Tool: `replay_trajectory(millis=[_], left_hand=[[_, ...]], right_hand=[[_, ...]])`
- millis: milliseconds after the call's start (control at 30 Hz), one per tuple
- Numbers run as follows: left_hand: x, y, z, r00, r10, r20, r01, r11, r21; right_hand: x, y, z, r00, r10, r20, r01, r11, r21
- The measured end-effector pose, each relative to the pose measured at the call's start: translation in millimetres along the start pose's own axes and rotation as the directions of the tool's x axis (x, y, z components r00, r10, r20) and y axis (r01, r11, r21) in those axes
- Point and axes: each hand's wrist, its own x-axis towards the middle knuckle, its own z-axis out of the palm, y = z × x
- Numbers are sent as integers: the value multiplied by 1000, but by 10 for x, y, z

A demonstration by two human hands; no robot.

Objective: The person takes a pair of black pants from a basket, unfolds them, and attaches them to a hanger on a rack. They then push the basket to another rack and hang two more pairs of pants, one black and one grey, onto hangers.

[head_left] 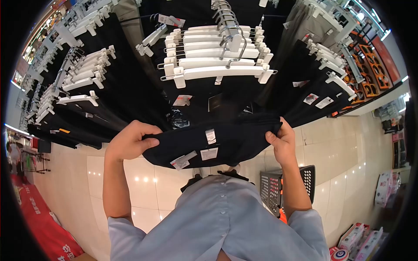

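A pair of black trousers [183, 143] is stretched by its waistband between my two hands, in front of my body. Its left end is pinched between the thumb and fingers of my left hand [130, 140]. My right hand [284, 141] grips the other end the same way. White paper tags [209, 154] and a small label [210, 136] show on the dark cloth. Just beyond hang more black trousers [230, 93], clipped to white hangers [224, 71] on a metal hook arm. The lower part of the held trousers is hidden.
Racks of dark clothes on white clip hangers stand to the left [80, 80] and right [333, 65]. A grey perforated basket [272, 191] is on the tiled floor [339, 152] by my right forearm. Boxed goods [355, 239] sit lower right, a red printed cloth [45, 222] lower left.
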Motion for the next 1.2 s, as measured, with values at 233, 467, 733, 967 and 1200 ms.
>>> replay_trajectory(millis=[233,467,733,967,1200], left_hand=[[169,-97,169,992,74,102,-91,979,181],[831,531,892,931,364,9,-356,915,-188],[1235,1009,1166,956,291,15,-290,945,150],[1599,1278,1407,969,243,36,-241,911,336],[1781,1242,1486,994,108,-34,-94,952,291]], right_hand=[[-198,14,307,997,-71,-19,68,988,-142],[-118,-164,516,982,-186,-24,174,954,-244],[-34,179,-80,882,-461,-95,431,872,-230],[257,232,-523,926,-369,-79,371,929,8],[476,133,-506,965,-231,-124,235,972,19]])
